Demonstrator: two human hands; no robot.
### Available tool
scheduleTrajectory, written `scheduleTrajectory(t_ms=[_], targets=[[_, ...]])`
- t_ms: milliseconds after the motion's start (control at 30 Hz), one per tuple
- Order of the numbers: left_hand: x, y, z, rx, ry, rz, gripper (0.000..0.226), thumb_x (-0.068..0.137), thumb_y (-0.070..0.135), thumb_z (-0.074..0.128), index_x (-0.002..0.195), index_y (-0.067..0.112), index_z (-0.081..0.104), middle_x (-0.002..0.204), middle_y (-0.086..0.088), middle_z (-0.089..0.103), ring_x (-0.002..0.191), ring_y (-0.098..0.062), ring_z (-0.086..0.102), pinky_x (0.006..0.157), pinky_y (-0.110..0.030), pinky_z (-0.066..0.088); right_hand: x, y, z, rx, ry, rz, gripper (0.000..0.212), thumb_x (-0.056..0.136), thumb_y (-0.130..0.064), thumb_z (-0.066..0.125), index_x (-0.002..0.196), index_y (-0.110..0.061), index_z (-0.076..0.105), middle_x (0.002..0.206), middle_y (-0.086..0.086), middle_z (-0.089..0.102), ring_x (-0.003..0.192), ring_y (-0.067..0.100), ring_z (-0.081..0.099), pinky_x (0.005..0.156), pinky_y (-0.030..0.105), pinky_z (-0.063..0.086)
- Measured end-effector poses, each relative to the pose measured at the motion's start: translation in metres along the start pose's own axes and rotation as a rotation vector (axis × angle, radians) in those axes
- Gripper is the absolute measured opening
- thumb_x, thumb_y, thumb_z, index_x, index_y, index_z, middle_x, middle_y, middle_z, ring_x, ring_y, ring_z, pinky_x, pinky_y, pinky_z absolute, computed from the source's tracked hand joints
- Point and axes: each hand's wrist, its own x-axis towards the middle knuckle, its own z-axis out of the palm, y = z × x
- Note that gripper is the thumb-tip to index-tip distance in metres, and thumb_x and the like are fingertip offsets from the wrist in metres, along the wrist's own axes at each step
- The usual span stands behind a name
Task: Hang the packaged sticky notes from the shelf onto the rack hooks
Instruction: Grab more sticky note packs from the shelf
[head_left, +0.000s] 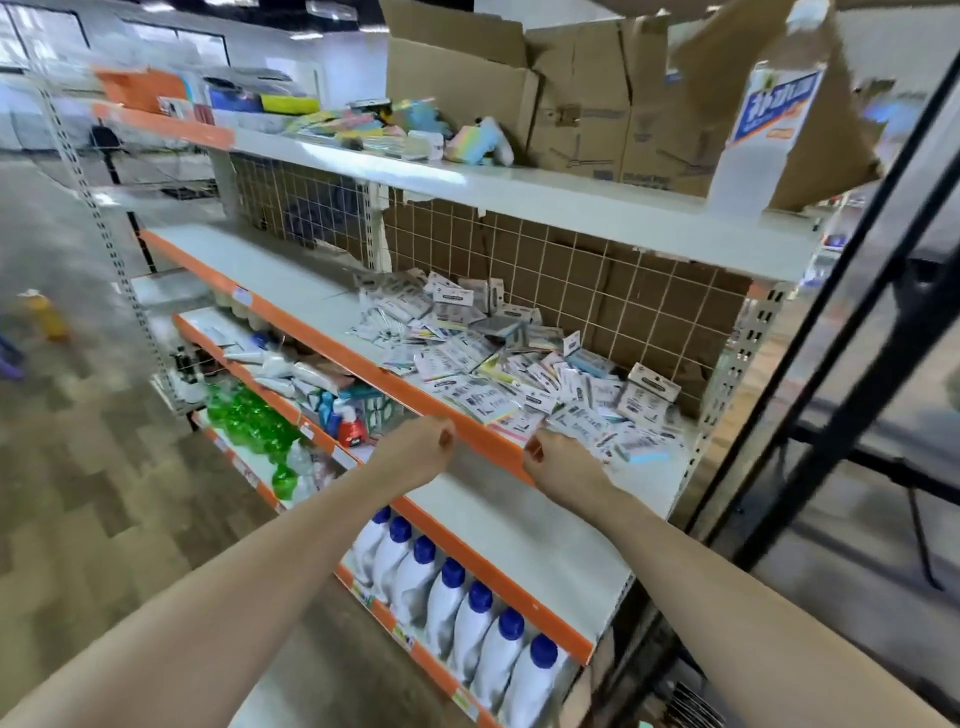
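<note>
Early stage, by my read: packaged sticky notes (498, 358) lie heaped on shelf (291, 280), none seen hung; left hand (423, 441) fisted, empty; right hand (558, 460) curled at heap's edge, grasp unclear.

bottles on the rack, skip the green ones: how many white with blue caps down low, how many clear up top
white plastic bottles with blue caps: 7
tall clear plastic bottle with blue-and-white label: 1
total: 8
</note>
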Motion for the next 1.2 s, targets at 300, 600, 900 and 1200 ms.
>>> scheduleTrajectory(t_ms=[300, 600, 900, 1200], targets=[[0.091, -0.044, 0.012, 0.043, -0.033, -0.054, 0.021, 0.096, 0.018, 0.038, 0.105, 0.014, 0.057, 0.101, -0.008, 0.065, 0.087, -0.025, 0.062, 0.076, -0.043, 0.055, 0.108, -0.004, 0.024, -0.071, -0.013, -0.004, 0.028, 0.095, -0.033, 0.046, 0.113, -0.013, 0.056, 0.115, 0.009, 0.060, 0.105, 0.027, 0.056, 0.083, 0.037, 0.048], [0.192, -0.058, 0.026, 0.190, -0.013, -0.007, 0.038, 0.095, 0.020, 0.042, 0.133, 0.014, 0.042, 0.131, -0.008, 0.047, 0.126, -0.026, 0.040, 0.088, -0.040, 0.043, 0.216, 0.022, 0.041, -0.205, 0.072, -0.034, 0.041, 0.095, -0.030, 0.048, 0.132, -0.013, 0.041, 0.136, 0.009, 0.041, 0.127, 0.027, 0.037, 0.099, 0.037, 0.038], [0.273, -0.071, 0.042, 0.333, 0.074, 0.162, 0.043, 0.092, 0.009, 0.041, 0.135, 0.007, 0.039, 0.141, -0.010, 0.039, 0.136, -0.028, 0.025, 0.111, -0.040, 0.025, 0.270, 0.026, 0.072, -0.312, 0.038, 0.054, 0.074, 0.083, -0.020, 0.063, 0.143, -0.007, 0.022, 0.148, 0.014, 0.022, 0.135, 0.034, 0.024, 0.114, 0.043, 0.022], [0.326, -0.094, 0.059, 0.425, -0.058, 0.317, 0.053, 0.096, 0.024, 0.041, 0.146, 0.015, 0.025, 0.156, -0.005, 0.017, 0.146, -0.023, 0.004, 0.116, -0.041, 0.012, 0.287, 0.020, 0.089, -0.377, 0.114, 0.155, 0.089, 0.080, -0.040, 0.067, 0.148, -0.016, 0.015, 0.148, 0.008, 0.029, 0.131, 0.032, 0.029, 0.105, 0.044, 0.032]])
